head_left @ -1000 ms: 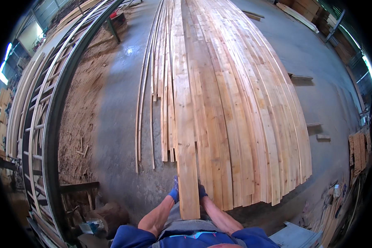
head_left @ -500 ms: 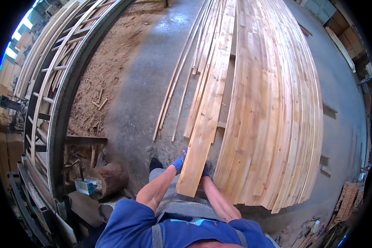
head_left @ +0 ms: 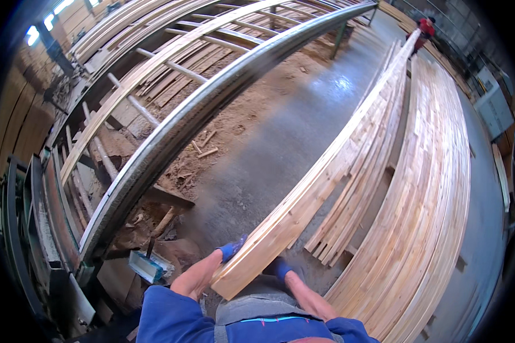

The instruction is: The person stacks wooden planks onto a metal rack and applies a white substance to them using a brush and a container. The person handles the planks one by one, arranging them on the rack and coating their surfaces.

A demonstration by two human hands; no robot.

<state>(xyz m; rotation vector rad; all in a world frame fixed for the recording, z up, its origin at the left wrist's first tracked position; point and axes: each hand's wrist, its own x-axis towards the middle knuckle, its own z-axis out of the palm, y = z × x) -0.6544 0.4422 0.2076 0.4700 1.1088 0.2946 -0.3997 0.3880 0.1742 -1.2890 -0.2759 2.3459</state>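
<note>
A long pale wooden plank [head_left: 272, 243] runs from just in front of my body toward the far upper right. Lines along its left edge suggest several boards lying together, but I cannot tell for sure. My left hand [head_left: 233, 248], in a blue glove, grips its left edge close to the near end. From the opposite side my right hand [head_left: 278, 267], also gloved in blue, holds it, with its fingers mostly hidden under the wood. A person in red [head_left: 424, 27] stands at the plank's far end; that person's hands are too small to make out.
Right of the plank lie a small group of narrow boards [head_left: 349, 220] and a wide layer of long boards [head_left: 420, 200]. On the left stands a metal roller frame [head_left: 212, 86], with sawdust [head_left: 243, 108] and wood scraps beneath. A light blue tray-like object [head_left: 145, 266] sits near its base.
My view has turned left and up, bringing the person in red into sight. The plank's near end has swung left with both my hands on it, away from the wide layer of boards.
</note>
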